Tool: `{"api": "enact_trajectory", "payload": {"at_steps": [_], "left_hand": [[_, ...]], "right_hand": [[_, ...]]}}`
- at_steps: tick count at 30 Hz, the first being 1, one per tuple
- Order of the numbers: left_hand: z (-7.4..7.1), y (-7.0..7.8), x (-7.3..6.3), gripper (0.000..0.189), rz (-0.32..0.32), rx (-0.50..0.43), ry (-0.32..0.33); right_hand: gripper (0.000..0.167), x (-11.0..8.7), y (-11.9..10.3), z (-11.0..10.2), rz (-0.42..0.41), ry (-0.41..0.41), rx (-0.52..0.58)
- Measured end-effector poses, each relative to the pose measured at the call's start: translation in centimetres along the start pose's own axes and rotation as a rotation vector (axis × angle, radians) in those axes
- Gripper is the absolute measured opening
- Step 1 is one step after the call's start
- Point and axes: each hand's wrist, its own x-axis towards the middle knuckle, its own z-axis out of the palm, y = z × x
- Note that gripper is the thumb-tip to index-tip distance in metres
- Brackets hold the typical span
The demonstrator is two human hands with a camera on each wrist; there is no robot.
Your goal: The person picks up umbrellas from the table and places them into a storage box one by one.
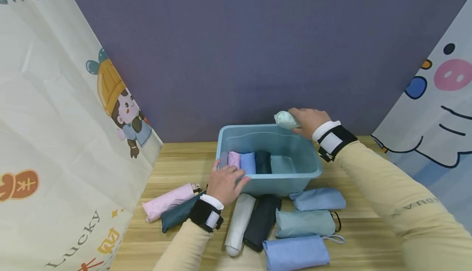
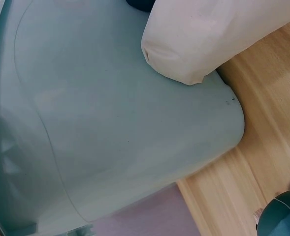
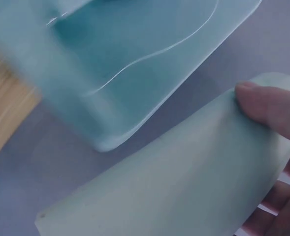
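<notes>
My right hand (image 1: 310,121) grips a pale green folded umbrella (image 1: 286,120) over the far right rim of a blue plastic bin (image 1: 282,185). In the right wrist view, the thumb presses on the umbrella (image 3: 174,162) and fingers curl beneath it. At the bin's near left rim, my left hand (image 1: 225,182) has its fingers hooked over the edge. Inside the bin, a pink folded umbrella (image 1: 234,159), a blue one (image 1: 248,163) and a dark one (image 1: 263,162) stand side by side at the left; a greyish one (image 1: 223,159) is partly hidden by the left hand.
On the wooden table before the bin lie folded umbrellas: pink dotted (image 1: 170,199), dark teal (image 1: 180,211), off-white (image 1: 239,224), black (image 1: 262,222), blue (image 1: 318,199), grey-green (image 1: 304,223) and light blue (image 1: 296,253). A dark wall panel (image 1: 236,58) stands behind; printed sheets flank both sides.
</notes>
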Motion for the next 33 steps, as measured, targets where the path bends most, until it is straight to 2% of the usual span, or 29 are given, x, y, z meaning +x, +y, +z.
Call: {"api": "enact_trajectory", "payload": {"at_steps": [9,14,24,33], "left_hand": [[0.0,-0.2,0.0,0.026,0.004,-0.002,0.008],[0.1,-0.3,0.0,0.027,-0.003,0.003,-0.009],[-0.1,-0.3,0.1,0.027,-0.01,0.005,-0.033],[-0.1,-0.3,0.2,0.027,-0.007,0.002,-0.023]], "right_hand": [[0.057,1.9,-4.2,0.6,-0.079,-0.011,0.018],[0.056,2.6,-5.7,1.4,-0.092,-0.035,0.054],[0.057,4.1,-7.0,3.6,-0.017,-0.152,0.17],[0.066,5.3,-5.8,6.4,0.105,-0.288,0.304]]}}
